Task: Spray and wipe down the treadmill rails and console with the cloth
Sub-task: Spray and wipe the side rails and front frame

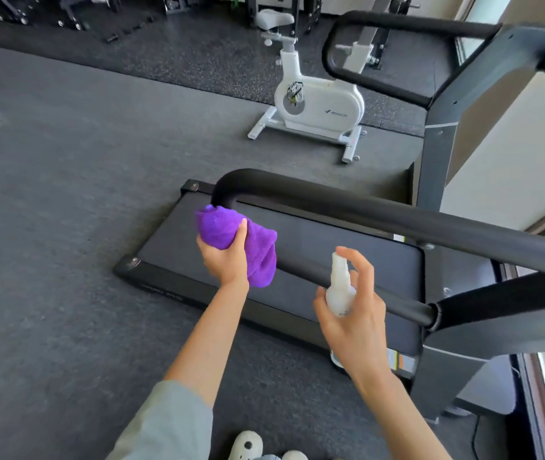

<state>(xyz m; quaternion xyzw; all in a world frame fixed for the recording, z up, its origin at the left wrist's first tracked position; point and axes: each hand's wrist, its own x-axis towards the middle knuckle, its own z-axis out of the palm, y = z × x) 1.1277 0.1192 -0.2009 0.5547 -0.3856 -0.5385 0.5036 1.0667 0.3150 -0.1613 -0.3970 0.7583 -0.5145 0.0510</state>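
1. Left hand [226,257] is wrapped around a bunched-up purple fluffy microfibre cloth [236,242], fingers closed tight on it, thumb lying up the near side.
2. The cloth is pressed onto the curved end of the near black foam-padded treadmill handrail [380,217], right where the tube bends down, so it covers the lower part of the bend. A flap of it hangs loose to the right of the hand.
3. Right hand [355,313] has a small white plastic spray bottle [340,287] gripped upright in the palm, fingers curled round it and index finger up over the nozzle top. It's just beside the rail's lower tube, a bit nearer than it.
4. The two hands are apart, cloth on the left, bottle on the right.
5. The black treadmill belt deck [314,260] runs underneath the rail, lying flat on the dark grey rubber gym floor [65,210].
6. The other black handrail [397,28] loops round at far right, up by the dark grey treadmill upright [437,161].
7. Further back there's a white stationary exercise bike [317,101] standing on the floor, well apart from the hands.
8. Pale grey-green sleeve [165,423] shows on the left arm at the bottom edge.
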